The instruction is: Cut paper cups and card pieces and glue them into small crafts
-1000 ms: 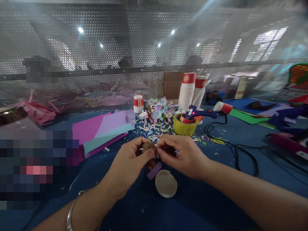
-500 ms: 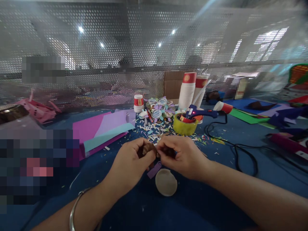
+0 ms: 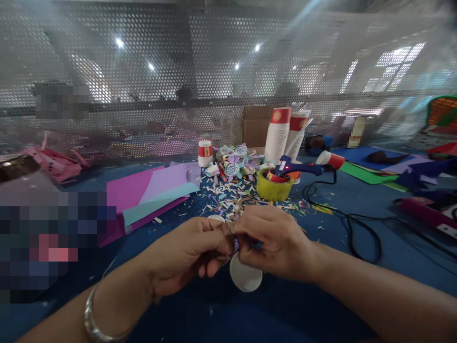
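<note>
My left hand [image 3: 202, 245] and my right hand [image 3: 273, 240] meet at the fingertips over the table. Both are closed in a pinch on something small and brownish, mostly hidden by the fingers. Just below the right fingers lies a white round paper piece [image 3: 246, 274]. Behind the left fingers shows the edge of another white round piece [image 3: 216, 217]. A bit of purple paper [image 3: 236, 244] peeks out between the hands; whether it is held or lying on the table, I cannot tell.
Paper scraps [image 3: 232, 195] litter the blue table beyond my hands. A blue glue gun [image 3: 300, 167] rests on a yellow tape roll [image 3: 273, 189], its black cable running right. Stacked paper cups [image 3: 276, 138], small paper turtles [image 3: 233, 166] and purple sheets [image 3: 150, 195] stand around.
My left hand has turned, its fingers now curled with the knuckles lower. My right hand has shifted slightly down, covering part of the purple paper. A white round edge now shows behind the left hand.
</note>
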A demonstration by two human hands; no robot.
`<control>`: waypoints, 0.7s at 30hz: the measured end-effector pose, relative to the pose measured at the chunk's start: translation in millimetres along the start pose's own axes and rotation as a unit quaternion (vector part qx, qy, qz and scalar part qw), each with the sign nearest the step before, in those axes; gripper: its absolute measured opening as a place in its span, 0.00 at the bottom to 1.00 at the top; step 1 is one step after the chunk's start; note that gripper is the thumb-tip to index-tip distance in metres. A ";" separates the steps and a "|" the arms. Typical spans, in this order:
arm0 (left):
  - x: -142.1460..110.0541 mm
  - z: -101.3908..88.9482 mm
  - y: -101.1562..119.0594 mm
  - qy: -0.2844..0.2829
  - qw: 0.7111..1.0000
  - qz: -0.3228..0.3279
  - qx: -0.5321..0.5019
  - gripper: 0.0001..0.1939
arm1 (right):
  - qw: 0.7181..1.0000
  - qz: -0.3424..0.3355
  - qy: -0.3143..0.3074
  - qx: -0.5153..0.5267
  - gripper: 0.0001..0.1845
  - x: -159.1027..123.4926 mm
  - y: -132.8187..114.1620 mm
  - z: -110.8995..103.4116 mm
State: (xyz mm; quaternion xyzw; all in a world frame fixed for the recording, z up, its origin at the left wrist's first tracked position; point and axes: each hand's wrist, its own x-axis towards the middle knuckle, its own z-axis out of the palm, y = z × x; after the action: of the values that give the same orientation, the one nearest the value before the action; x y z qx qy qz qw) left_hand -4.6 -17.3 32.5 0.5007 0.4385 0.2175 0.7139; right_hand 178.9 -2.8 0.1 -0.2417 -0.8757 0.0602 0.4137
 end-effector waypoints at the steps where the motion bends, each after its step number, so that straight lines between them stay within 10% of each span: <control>1: -1.9 0.7 0.4 -0.010 1.000 -0.003 -0.004 0.06 | 1.000 0.016 0.014 -0.016 0.08 0.1 4.4 -1.7; 12: 13.6 -18.7 -6.2 0.168 0.949 0.252 0.087 0.05 | 0.971 0.233 -0.005 0.061 0.06 1.2 25.9 -1.6; 21: 11.5 -11.4 -10.4 0.154 0.899 0.349 0.214 0.13 | 0.914 0.293 -0.065 0.274 0.16 2.1 19.2 0.1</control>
State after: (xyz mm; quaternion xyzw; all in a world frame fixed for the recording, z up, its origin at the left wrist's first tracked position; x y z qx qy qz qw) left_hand -9.6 -6.9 17.1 0.7225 0.3760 0.4281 0.3915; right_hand 184.9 15.0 -4.4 -0.3608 -0.7395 0.4316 0.3698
